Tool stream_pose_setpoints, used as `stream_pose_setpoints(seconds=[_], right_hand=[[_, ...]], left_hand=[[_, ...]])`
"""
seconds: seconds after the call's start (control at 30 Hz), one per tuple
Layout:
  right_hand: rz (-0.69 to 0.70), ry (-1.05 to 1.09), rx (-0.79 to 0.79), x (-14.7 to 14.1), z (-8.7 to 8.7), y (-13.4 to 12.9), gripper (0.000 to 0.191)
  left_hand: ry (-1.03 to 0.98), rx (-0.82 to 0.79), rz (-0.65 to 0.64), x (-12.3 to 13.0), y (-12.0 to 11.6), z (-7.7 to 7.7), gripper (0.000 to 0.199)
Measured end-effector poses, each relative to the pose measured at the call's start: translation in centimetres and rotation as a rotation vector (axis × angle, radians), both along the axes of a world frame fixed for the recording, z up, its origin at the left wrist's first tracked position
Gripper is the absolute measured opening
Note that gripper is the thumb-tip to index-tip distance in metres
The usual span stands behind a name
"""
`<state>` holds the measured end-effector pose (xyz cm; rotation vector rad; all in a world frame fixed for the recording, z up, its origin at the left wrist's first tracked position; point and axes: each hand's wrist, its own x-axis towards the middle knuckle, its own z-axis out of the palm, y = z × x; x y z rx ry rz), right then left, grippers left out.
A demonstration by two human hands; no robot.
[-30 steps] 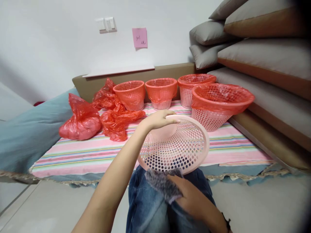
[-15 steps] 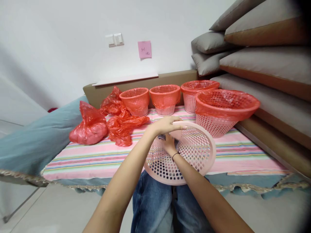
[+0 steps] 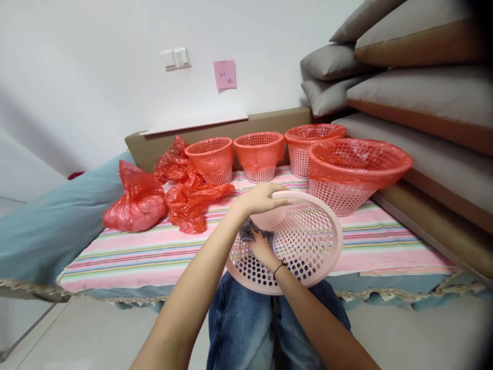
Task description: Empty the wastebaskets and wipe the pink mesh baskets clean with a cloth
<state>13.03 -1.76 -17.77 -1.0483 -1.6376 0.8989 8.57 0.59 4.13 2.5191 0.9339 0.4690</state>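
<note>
Fingers [image 3: 259, 241] of the right hand [image 3: 263, 251] hold a fuzzy gray cloth [image 3: 247, 229] to the inside of a pale pink mesh basket [image 3: 337, 241], a dark bracelet [image 3: 279, 267] circling the wrist just behind them. Blue jeans [image 3: 244, 329] lie below those fingers, on the near side of the basket, whose lower rim crosses in front of the knees. Tipped on its side, the basket turns its wide mouth toward the wearer, surrounding the fingers with its perforated wall.

Just beyond and above them, the left hand [image 3: 259, 200] grips the basket's far rim, thumb parted from the other fingers. Striped fabric [image 3: 127, 257] spreads past both hands. Farther left of the fingers sit a filled red plastic bag [image 3: 136, 205] and, nearer to them, crumpled red plastic [image 3: 188, 205]. To their right and beyond stands a large basket lined in red [image 3: 339, 195]; three more red-lined baskets [image 3: 259, 158] stand in a row farther off. Gray-and-brown cushions [image 3: 416, 97] pile up at far right. High beyond the fingers, a pink note [image 3: 225, 74] and light switches [image 3: 175, 58] mark the white wall [image 3: 277, 46].
</note>
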Motion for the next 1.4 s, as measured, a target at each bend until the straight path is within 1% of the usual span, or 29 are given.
stream_pose_setpoints(seconds=[0.07, 0.13, 0.23, 0.37, 0.47, 0.53, 0.63, 0.73, 0.8, 0.9, 1.0, 1.07, 1.13, 1.23, 1.4], right_hand=[[0.022, -0.008, -0.048, 0.1, -0.6, -1.7, 0.050], [0.046, -0.022, -0.085, 0.3, -0.6, -3.7, 0.059], [0.097, -0.083, -0.125, 0.8, 0.5, -7.2, 0.069], [0.205, -0.170, -0.162, 1.8, 2.4, -11.2, 0.070], [0.259, -0.228, -0.154, 2.3, 3.3, -13.3, 0.078], [0.264, -0.263, -0.132, 2.5, 3.6, -14.5, 0.085], [0.239, -0.343, -0.096, 2.6, 3.6, -16.0, 0.093], [0.213, -0.471, -0.082, 2.7, 3.1, -17.4, 0.099], [0.173, -0.544, -0.073, 3.0, 2.5, -18.1, 0.101], [0.089, -0.640, -0.071, 3.7, 1.4, -18.7, 0.099], [0.052, -0.715, -0.085, 4.9, 0.6, -18.8, 0.091], [0.034, -0.746, -0.093, 5.9, 0.5, -18.8, 0.086], [0.022, -0.767, -0.109, 6.9, 0.9, -18.7, 0.082], [0.024, -0.766, -0.145, 8.4, 2.0, -18.2, 0.076], [0.012, -0.665, -0.207, 10.1, 4.1, -16.7, 0.067]], left_hand=[[0.005, 0.006, 0.000, 0.1, 0.0, 0.0, 0.039], [0.018, 0.012, 0.003, 0.2, 0.1, 0.0, 0.036], [0.028, 0.023, -0.004, 0.4, 0.2, 0.0, 0.034], [0.022, -0.008, -0.007, 0.5, 0.3, 0.0, 0.033], [0.030, -0.012, 0.012, 0.4, 0.2, 0.2, 0.031], [0.034, -0.009, 0.013, 0.4, 0.0, 0.3, 0.030], [0.033, -0.007, 0.014, 0.2, -0.2, 0.4, 0.031], [0.018, -0.024, 0.011, -0.2, -0.2, 0.2, 0.033], [-0.003, -0.028, 0.013, -0.6, -0.2, -0.1, 0.035], [-0.031, -0.022, 0.012, -1.3, -0.1, -0.4, 0.037], [-0.024, -0.030, -0.003, -1.9, 0.0, -0.5, 0.037], [-0.013, -0.042, 0.005, -1.9, 0.0, -0.5, 0.037], [-0.005, -0.048, 0.024, -1.6, -0.1, -0.3, 0.037], [0.017, -0.044, 0.041, -0.9, -0.1, 0.0, 0.035], [0.068, -0.042, 0.072, 0.1, -0.1, 0.4, 0.032]])
